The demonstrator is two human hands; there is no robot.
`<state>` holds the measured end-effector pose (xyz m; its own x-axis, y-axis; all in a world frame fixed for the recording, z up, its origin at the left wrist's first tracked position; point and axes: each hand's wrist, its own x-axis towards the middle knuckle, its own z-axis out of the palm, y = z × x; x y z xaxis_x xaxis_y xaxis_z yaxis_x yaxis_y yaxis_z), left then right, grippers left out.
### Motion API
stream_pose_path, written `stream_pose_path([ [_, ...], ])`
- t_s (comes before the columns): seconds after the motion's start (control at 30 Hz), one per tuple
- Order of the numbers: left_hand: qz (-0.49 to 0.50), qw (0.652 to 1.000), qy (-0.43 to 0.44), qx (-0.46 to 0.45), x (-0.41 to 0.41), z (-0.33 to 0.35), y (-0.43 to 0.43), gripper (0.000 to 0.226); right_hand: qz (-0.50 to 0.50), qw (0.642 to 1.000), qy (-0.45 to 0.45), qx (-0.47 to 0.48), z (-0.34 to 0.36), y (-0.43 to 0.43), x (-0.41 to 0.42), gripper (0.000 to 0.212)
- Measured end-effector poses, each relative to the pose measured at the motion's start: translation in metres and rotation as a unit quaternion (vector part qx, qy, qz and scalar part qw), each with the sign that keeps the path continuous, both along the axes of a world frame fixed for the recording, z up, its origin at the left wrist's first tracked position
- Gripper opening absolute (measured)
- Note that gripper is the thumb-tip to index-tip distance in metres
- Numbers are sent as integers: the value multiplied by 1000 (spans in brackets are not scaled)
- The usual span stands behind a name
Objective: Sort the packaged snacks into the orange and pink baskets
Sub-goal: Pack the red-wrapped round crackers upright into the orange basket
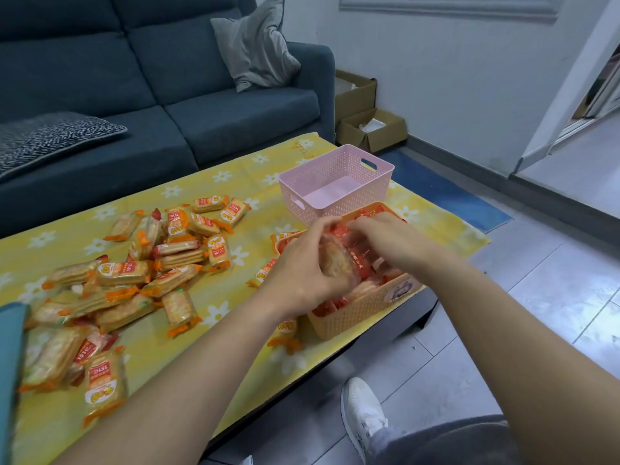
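Orange basket [352, 317] sits right at the near edge of the tabletop [248, 182], already crowded w/ red-wrapped packets [327, 307]. The left hand [298, 270] curls round a cracker packet [337, 266] just above the basket. The right hand [391, 241] lies over the basket w/ fingers bent down; can't tell if it pinches a wrapper or only steadies things.

Risks: pressing down could tip the basket off the edge, and a full load may shed pkts over the rim. The pink basket [355, 201] holds nothing, so a mis-sort is possible too.

The held packet's long axis seems to run from upper left down to lower right, the lower end toward the basket. The loose pile [134, 280] lies well apart, to the left.
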<state>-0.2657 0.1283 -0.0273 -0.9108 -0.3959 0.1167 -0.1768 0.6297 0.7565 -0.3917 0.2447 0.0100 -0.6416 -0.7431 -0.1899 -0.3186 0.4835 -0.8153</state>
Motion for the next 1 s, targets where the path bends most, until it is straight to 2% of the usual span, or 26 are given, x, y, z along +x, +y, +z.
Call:
stream_pose_path([
  [0.03,11,1000,7,26,1,1,-3,87,-3,1000,-10,-5,0,3,-5,28],
  [0.07,21,999,17,47,2,3,-6,83,17,999,29,17,-1,8,-10,24],
  [0.17,53,991,59,107,8,9,-17,70,168,961,158,155,-12,13,-6,45],
  [0.23,76,984,78,141,13,13,-22,62,240,933,141,229,-20,8,1,50],
  [0.3,96,977,93,166,16,13,-28,55,254,918,113,282,-20,0,10,43],
  [0.33,104,974,99,173,18,12,-31,52,242,918,96,298,-18,-3,14,41],
  [0.43,111,968,113,194,19,13,-34,43,302,892,101,321,-19,-3,8,47],
  [0.5,104,965,124,206,19,16,-34,39,317,896,114,288,-20,1,-2,44],
  [0.57,93,963,127,220,20,18,-33,36,306,909,157,234,-20,6,-14,31],
  [0.63,80,960,117,241,20,19,-33,40,271,940,144,151,-15,13,-21,14],
  [0.77,41,961,84,262,20,16,-31,54,115,984,125,46,0,28,-28,27],
  [0.9,3,969,63,239,17,12,-21,51,-25,992,120,0,2,30,-34,13],
  [1.0,-16,980,31,194,13,7,-9,49,-64,995,68,-28,1,28,-32,10],
])
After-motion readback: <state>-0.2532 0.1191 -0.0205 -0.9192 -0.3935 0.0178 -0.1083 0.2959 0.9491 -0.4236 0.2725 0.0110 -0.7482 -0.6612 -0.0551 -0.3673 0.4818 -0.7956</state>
